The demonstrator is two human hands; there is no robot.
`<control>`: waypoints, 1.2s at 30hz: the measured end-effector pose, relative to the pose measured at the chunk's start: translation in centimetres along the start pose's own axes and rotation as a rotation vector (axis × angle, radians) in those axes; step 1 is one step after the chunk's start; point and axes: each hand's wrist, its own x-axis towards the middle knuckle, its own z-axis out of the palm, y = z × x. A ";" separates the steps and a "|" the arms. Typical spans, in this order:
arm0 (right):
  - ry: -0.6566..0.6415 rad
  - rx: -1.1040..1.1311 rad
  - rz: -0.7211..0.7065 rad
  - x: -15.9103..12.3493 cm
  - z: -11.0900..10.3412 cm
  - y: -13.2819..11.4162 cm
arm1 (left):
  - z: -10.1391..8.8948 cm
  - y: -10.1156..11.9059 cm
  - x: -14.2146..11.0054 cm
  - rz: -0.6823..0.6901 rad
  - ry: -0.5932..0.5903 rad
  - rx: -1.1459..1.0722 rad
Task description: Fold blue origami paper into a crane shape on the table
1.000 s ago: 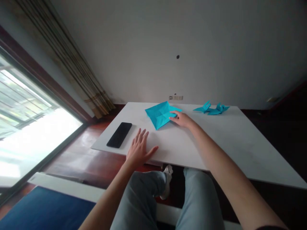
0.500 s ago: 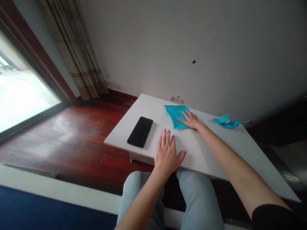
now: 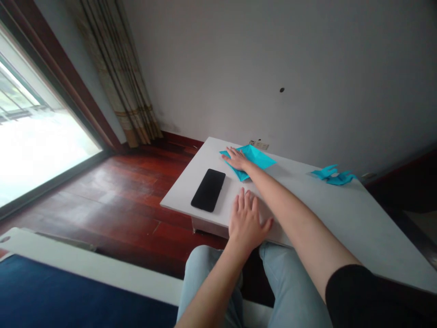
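Note:
A creased sheet of blue paper [image 3: 257, 158] lies near the far edge of the white table [image 3: 300, 200]. My right hand [image 3: 236, 159] rests on its left part with fingers spread, covering some of the sheet. Close to the near edge, my left hand [image 3: 248, 218] lies flat on the table, fingers apart, holding nothing. A black smartphone [image 3: 208, 190] sits just left of my left hand. Toward the right end of the table are folded blue paper figures [image 3: 332, 175], apart from both hands.
A grey wall [image 3: 218, 68] with a socket plate [image 3: 261, 145] stands behind the table. To the left are a curtain [image 3: 119, 77], a glass door [image 3: 44, 136] and a red wooden floor [image 3: 136, 196]. A blue surface with a white border [image 3: 85, 294] lies at lower left.
My right hand has moved left across the blue paper, from its right side to its left. The paper's outline now looks turned, its right part uncovered. My left hand stays flat on the table.

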 end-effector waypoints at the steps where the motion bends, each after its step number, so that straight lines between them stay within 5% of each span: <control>1: 0.026 0.023 -0.045 -0.5 -0.3 0.0 | 0.0 -0.1 0.0 0.000 0.011 0.001; 4: 0.169 -0.027 -0.190 -4.3 -1.8 2.4 | -0.1 -0.3 -0.1 0.007 0.051 -0.011; 8: 0.303 -0.166 -0.283 -13.4 -4.3 10.6 | -0.2 -0.6 0.0 -0.006 0.078 0.053; 13: 0.645 -0.158 0.098 -24.7 -5.8 23.3 | -0.2 -1.0 0.4 -0.016 0.086 0.167; 17: 0.874 -0.020 0.420 -28.3 -5.3 29.2 | -0.6 -1.2 0.6 -0.014 0.074 0.251; 20: 0.836 0.086 0.553 -28.1 -4.7 30.3 | -0.9 -1.0 0.6 0.001 0.070 0.310; 31: 0.607 0.195 0.514 -25.9 -5.0 30.5 | -1.2 -1.8 0.8 -0.029 0.062 0.380; 36: 0.490 0.110 0.342 -25.7 -4.9 29.9 | -0.5 -0.1 5.3 0.115 0.227 0.117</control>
